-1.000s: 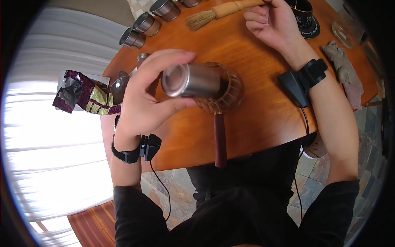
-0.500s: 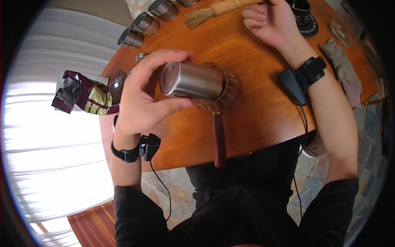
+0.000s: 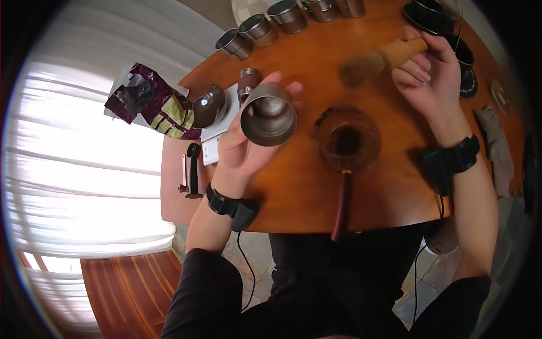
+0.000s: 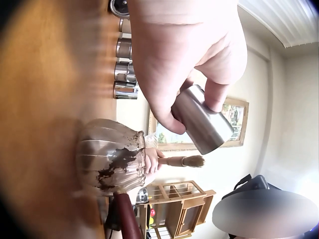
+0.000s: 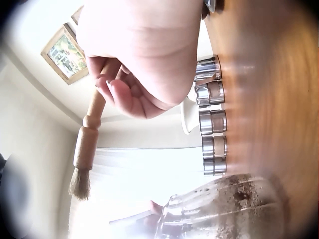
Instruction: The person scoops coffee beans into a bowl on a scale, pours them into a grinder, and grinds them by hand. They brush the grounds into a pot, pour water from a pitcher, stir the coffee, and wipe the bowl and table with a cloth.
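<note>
My left hand [image 3: 243, 155] holds a steel cup [image 3: 269, 116], its mouth facing the head camera and its inside bare metal. In the left wrist view, thumb and fingers grip the cup [image 4: 199, 119] around its side. My right hand [image 3: 429, 79] grips a wooden-handled brush [image 3: 403, 53], its bristles blurred and pointing left above the table. The right wrist view shows the fingers curled round the end of the brush handle [image 5: 85, 149]. Between the hands a ribbed glass pot [image 3: 370, 133] stands on the table, with dark powder inside and on its walls; its dark-red side handle [image 3: 342, 203] points toward me.
Several steel cups [image 3: 258, 31] line the far edge. At left are an open purple bag [image 3: 166, 107], a dark scoop-shaped dish [image 3: 210, 107], a white scale [image 3: 210, 151], a brown-banded steel cylinder [image 3: 247, 82] and a black crank handle [image 3: 193, 172]. A grey cloth [image 3: 495, 141] lies right.
The cup, earlier tipped over the pot, is now drawn off to its left and turned mouth toward the head camera. The brush has swung nearer the pot. The head view has shifted left.
</note>
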`<control>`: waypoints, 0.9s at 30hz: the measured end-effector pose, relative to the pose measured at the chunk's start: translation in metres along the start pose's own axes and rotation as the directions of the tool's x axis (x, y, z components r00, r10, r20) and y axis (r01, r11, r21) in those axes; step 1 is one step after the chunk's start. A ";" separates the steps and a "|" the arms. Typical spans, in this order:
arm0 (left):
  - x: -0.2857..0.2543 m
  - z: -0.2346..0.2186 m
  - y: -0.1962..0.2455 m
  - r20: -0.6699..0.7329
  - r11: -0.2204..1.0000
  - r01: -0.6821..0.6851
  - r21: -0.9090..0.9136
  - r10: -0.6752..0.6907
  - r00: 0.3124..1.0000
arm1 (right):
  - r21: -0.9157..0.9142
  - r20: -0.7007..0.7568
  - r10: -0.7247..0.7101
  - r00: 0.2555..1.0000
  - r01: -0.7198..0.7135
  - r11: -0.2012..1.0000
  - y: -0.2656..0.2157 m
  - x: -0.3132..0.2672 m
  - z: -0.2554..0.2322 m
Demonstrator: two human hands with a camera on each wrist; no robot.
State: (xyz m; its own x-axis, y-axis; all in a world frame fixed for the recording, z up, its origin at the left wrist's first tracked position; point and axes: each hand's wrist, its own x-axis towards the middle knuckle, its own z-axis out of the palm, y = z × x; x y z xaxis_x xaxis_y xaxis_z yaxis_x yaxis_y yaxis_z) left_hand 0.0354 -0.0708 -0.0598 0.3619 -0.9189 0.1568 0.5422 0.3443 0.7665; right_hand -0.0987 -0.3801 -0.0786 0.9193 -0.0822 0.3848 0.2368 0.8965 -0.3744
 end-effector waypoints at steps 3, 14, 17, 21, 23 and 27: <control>-0.001 -0.005 -0.003 0.042 0.997 0.035 -0.073 -0.032 0.999 | 0.013 -0.003 0.022 1.000 -0.022 1.000 0.008 0.002 0.006; -0.003 -0.003 -0.014 0.218 0.858 0.192 -0.476 -0.097 0.971 | 0.000 0.070 0.099 0.993 -0.099 0.995 0.013 0.002 -0.001; -0.004 -0.006 -0.017 0.202 0.870 0.185 -0.457 -0.101 0.974 | 0.002 0.038 0.095 0.995 -0.095 0.995 0.013 0.001 -0.002; -0.005 -0.012 -0.018 0.230 0.915 0.194 -0.352 -0.117 0.966 | -0.037 0.050 0.096 0.994 -0.094 0.995 0.015 0.000 -0.003; -0.006 -0.011 -0.017 0.232 0.924 0.190 -0.333 -0.115 0.966 | -0.069 0.074 0.113 0.991 -0.108 0.992 0.016 0.000 0.003; -0.007 -0.010 -0.015 0.086 0.988 0.085 -0.125 -0.074 0.994 | -0.123 0.123 0.132 0.983 -0.117 0.985 0.020 0.000 0.020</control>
State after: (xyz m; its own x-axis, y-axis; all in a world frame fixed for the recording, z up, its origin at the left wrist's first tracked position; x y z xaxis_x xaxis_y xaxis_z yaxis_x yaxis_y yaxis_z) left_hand 0.0318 -0.0679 -0.0786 0.2539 -0.9552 0.1523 0.6616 0.2863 0.6931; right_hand -0.1004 -0.3535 -0.0688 0.8968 0.0916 0.4328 0.1641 0.8398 -0.5176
